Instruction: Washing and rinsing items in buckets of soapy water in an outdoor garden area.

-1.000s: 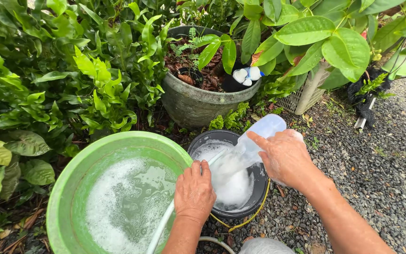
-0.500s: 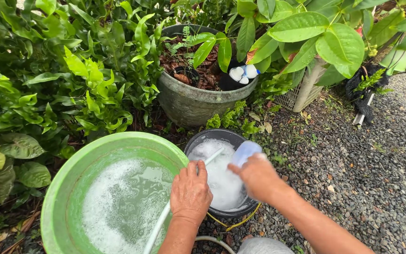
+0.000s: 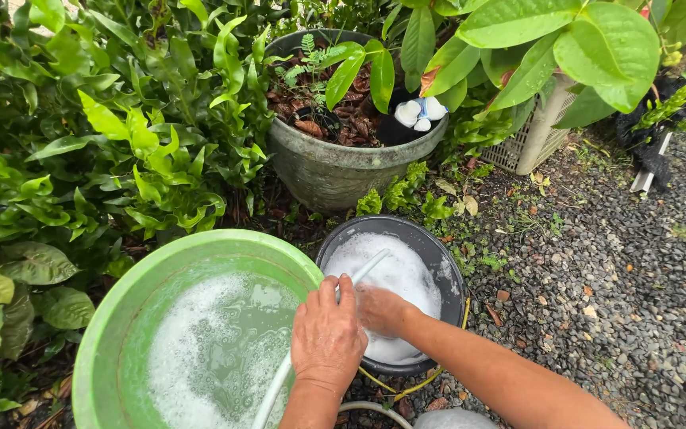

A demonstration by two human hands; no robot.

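Item one, white hose (image 3: 359, 274): we are gripping it with our left hand (image 3: 327, 338), fingers curled around it where it crosses between the two vessels. It is looking smooth, round and bendy, likely slick with suds; we are judging a full wrap of the fingers safer than a pinch.

Item two, black bucket (image 3: 446, 262): it is sitting just ahead of our left hand, round, thin-walled plastic, filled with white foam (image 3: 395, 274), with a yellow handle (image 3: 406, 387) hanging below it. We are judging it heavy with water and best lifted by that handle.

Our right hand (image 3: 379, 308) is dipping into the foam; whether it is closed on anything we cannot tell, the suds are hiding the fingers.

Item three, green basin (image 3: 121, 318): it is lying left of our left hand, wide, glossy plastic, holding soapy water.

Item four, grey planter (image 3: 335, 171): it is standing beyond the bucket, rough and mottled, holding dry leaves and a white bottle (image 3: 420, 113).

Ground to the right of our right hand: loose gravel (image 3: 621, 286).
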